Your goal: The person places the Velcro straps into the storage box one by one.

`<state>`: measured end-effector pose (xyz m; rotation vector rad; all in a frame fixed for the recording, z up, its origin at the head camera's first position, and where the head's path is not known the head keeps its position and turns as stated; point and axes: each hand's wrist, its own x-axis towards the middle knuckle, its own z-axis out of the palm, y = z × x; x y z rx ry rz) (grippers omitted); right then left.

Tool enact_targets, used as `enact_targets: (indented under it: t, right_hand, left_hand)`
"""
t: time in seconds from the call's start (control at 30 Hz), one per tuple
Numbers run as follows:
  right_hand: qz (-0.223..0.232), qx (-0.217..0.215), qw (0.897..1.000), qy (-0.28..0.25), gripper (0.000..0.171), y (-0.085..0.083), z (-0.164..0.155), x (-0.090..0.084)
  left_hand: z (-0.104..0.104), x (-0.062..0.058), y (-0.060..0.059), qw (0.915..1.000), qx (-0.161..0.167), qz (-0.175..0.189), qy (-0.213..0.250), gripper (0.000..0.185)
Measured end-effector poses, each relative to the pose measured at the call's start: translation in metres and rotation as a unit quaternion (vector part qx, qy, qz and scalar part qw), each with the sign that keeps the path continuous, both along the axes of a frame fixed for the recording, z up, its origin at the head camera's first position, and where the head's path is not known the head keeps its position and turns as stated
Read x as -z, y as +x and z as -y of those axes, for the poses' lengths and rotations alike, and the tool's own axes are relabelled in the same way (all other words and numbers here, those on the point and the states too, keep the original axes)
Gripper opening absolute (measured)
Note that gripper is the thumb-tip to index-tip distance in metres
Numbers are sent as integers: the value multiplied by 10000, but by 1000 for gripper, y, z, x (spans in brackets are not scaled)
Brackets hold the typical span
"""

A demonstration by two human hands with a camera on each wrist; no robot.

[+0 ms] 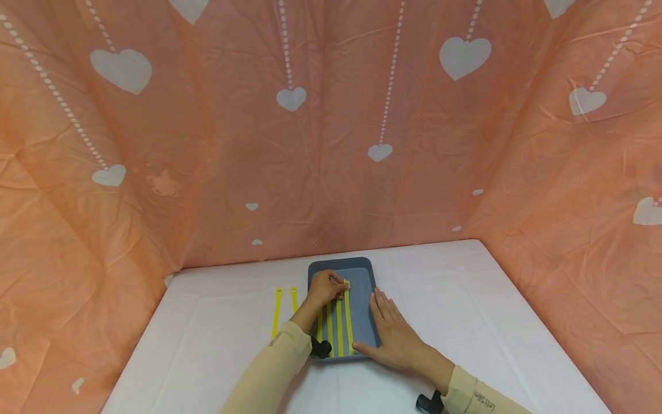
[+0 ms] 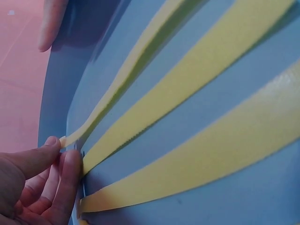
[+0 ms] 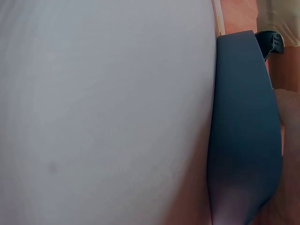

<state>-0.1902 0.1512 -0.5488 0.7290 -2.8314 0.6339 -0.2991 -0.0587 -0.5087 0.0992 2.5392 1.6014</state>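
A blue-grey rectangular tray [image 1: 364, 310] lies on the white table, with several yellow slotted-head cable straps [image 1: 339, 325] side by side lengthwise in it. My left hand [image 1: 324, 286] reaches over the tray and pinches the far end of the rightmost strap [image 1: 348, 316] between thumb and fingertip. In the left wrist view, the pinched strap [image 2: 110, 93] bends upward at that end. My right hand [image 1: 395, 336] rests along the tray's right side with straight fingers, the thumb over the near rim. The right wrist view shows the tray's outer wall [image 3: 243, 131] beside that hand.
Left of the tray, two more yellow straps lie on the white tablecloth [image 1: 217, 333]: an outer strap [image 1: 277, 310] and an inner strap [image 1: 294, 299], partly behind my left forearm. A pink curtain [image 1: 331, 190] with white hearts encloses the table's back and sides.
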Motion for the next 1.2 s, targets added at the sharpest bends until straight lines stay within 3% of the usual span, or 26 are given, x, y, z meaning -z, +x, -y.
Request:
enact_targets:
  t: [0.53, 0.7, 1.2]
  right_hand:
    - [299, -48, 9992, 275, 118, 1, 2, -11]
    - [439, -43, 9984, 343, 119, 1, 1, -13]
    - [535, -30, 9981, 313, 119, 0, 3, -14]
  left_hand:
    - [1, -1, 0, 9999, -90, 43, -78, 14]
    - [4, -5, 3, 10000, 37, -82, -21, 14]
    - [38, -17, 9, 9986, 379, -182, 316, 21]
